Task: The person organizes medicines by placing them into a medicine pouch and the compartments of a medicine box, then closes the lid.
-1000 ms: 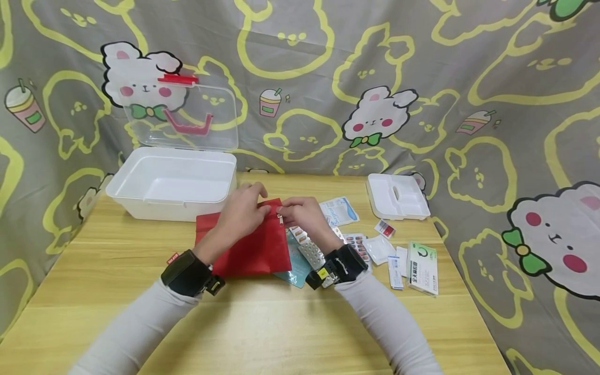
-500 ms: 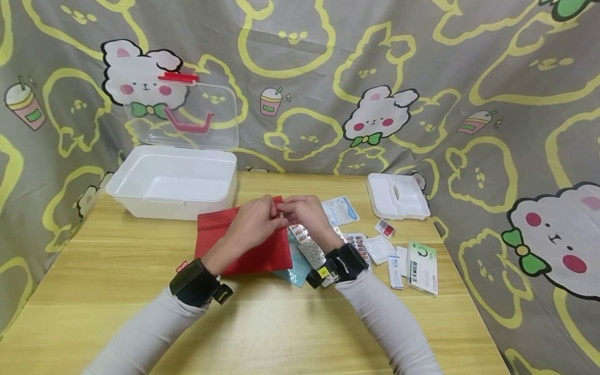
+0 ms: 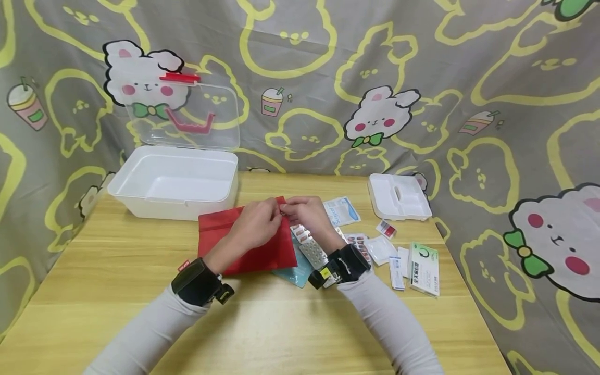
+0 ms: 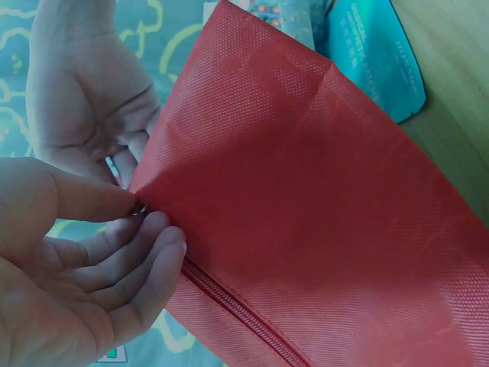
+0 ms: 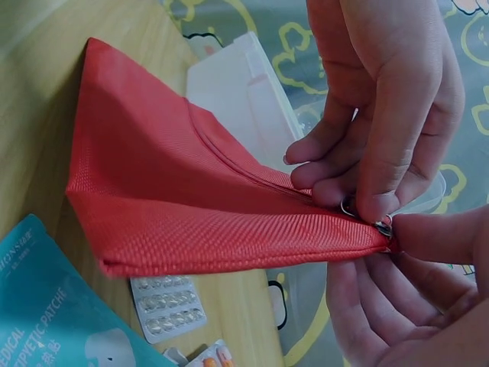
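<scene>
A red fabric zip pouch [image 3: 267, 252] is held tilted up at its upper right corner, over the table. My left hand [image 3: 255, 224] pinches the small metal zip pull [image 4: 140, 207] between thumb and fingertips. The zip [image 4: 241, 312] runs along the pouch's upper edge, and its teeth are meshed where they show. Right beside it, my right hand [image 3: 307, 214] grips the pouch's corner at the zip's end, thumb on one side and fingers on the other. Partly hidden beneath the pouch lies a teal patch packet [image 5: 53, 306].
An open white box [image 3: 161, 208] with a raised clear lid [image 3: 187, 112] stands back left. To the right lie blister packs [image 3: 314, 252], a surgical packet [image 3: 342, 211], small sachets [image 3: 396, 272] and a green-and-white medicine box [image 3: 424, 268]. A white divided tray [image 3: 398, 195] sits behind them.
My left hand has moved right along the pouch to its corner, meeting my right hand there. The pouch has shifted slightly to the right. My right hand has stayed nearly in place.
</scene>
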`<state>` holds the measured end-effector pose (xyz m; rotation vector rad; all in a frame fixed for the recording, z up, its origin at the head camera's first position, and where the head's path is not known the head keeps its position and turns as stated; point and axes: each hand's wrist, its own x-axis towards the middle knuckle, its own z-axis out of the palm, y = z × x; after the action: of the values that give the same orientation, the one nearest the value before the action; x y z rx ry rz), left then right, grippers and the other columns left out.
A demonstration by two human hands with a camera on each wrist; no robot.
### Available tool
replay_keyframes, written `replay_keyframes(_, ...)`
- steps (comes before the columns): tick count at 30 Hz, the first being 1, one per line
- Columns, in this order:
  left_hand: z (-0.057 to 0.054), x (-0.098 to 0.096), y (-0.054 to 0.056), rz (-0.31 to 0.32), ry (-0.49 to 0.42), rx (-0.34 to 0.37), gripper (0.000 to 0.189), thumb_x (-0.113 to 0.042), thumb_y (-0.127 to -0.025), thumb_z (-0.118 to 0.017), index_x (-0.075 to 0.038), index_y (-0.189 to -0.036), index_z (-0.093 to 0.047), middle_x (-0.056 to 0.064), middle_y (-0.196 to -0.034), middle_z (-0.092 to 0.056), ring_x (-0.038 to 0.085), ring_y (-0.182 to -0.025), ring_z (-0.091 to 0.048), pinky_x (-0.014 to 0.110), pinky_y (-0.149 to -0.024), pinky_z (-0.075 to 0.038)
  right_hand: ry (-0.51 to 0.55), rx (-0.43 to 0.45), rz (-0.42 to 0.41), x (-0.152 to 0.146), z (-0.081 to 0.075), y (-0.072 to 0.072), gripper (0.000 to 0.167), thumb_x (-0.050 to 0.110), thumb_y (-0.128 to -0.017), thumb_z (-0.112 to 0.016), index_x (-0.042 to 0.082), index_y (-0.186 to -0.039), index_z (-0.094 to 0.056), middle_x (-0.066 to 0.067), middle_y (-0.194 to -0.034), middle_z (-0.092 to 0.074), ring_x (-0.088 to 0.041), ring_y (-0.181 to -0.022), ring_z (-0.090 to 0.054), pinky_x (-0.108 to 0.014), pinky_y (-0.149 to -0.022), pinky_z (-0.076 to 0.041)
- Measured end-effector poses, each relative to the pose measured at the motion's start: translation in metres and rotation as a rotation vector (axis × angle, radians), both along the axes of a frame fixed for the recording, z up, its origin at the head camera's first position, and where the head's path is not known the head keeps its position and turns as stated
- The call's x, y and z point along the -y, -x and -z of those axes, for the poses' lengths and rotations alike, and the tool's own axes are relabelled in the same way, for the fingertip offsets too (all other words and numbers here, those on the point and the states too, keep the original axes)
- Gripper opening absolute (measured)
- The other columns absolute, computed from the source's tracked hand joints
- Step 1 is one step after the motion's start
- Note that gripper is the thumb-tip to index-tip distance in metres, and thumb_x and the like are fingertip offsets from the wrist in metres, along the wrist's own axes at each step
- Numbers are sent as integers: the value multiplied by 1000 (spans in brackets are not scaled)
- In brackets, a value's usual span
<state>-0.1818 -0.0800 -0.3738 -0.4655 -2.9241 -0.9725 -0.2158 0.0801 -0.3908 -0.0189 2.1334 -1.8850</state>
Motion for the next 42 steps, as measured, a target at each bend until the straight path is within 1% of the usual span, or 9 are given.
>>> replay_keyframes(5,1,2,1,-1,-43,38,6,-9,-93,-65,-5,-89,-64,5,-67,-58,18,-58,-55,25,-53,-45,-44,-41,-22,0,0,-1,21,12,-94,-69,2,-110,-77,-10,-98,-75,-13,-72,-70,-29,-74,-62)
replay_keyframes(10,3,6,4,2,-71,60,3,-9,-90,-68,-6,-88,-68,5,-70,-62,18,-58,-55,26,-53,-46,-83,-92,-31,2,2,0,18,9,-94,-68,1,-108,-77,-12,-97,-75,-13,-72,-69,-40,-79,-63)
replay_keyframes(14,4,10,6,-1,-60,73,5,-9,-88,-69,-8,-83,-69,4,-69,-63,18,-59,-56,26,-54,-46,-96,-115,-38,5,4,0,17,5,-93,-68,-1,-105,-77,-13,-95,-75,-12,-69,-68,-45,-80,-63)
replay_keyframes(19,6,16,8,0,-31,73,10,-9,-88,-68,-9,-78,-69,3,-65,-62,17,-57,-55,27,-53,-45,-120,-123,-42,7,3,0,16,5,-93,-68,-2,-104,-78,-14,-95,-75,-13,-68,-69,-46,-79,-63)
replay_keyframes(25,8,28,8,-31,0,114,14,-10,-88,-69,-9,-74,-67,3,-62,-59,19,-58,-55,27,-52,-44,-166,-117,-41,6,2,-1,16,8,-94,-68,2,-104,-78,-13,-95,-76,-14,-69,-69,-54,-84,-60)
replay_keyframes(28,12,35,8,-24,21,112,15,-9,-87,-69,-9,-73,-67,3,-62,-59,18,-57,-55,27,-51,-44,-186,-115,-45,6,2,-1,15,9,-94,-68,3,-104,-78,-12,-93,-76,-16,-70,-71,-42,-76,-61)
replay_keyframes(32,15,42,9,-17,41,128,16,-9,-88,-69,-9,-72,-67,3,-62,-59,18,-56,-54,27,-51,-44,-219,-125,-48,6,5,-1,15,10,-94,-68,4,-103,-79,-10,-90,-76,-16,-70,-71,-26,-63,-53)
replay_keyframes(37,18,51,9,-18,57,146,19,-7,-88,-68,-8,-70,-66,3,-60,-58,17,-55,-53,26,-50,-42,-255,-143,-44,7,6,-1,14,11,-94,-68,7,-102,-79,-9,-88,-76,-16,-70,-69,-24,-58,-49)
replay_keyframes(42,21,61,9,-30,92,155,19,-7,-88,-67,-8,-68,-66,2,-59,-57,17,-54,-52,27,-50,-41,-270,-149,-45,5,7,-2,15,11,-95,-67,8,-103,-79,-8,-89,-75,-17,-71,-70,-25,-59,-49)
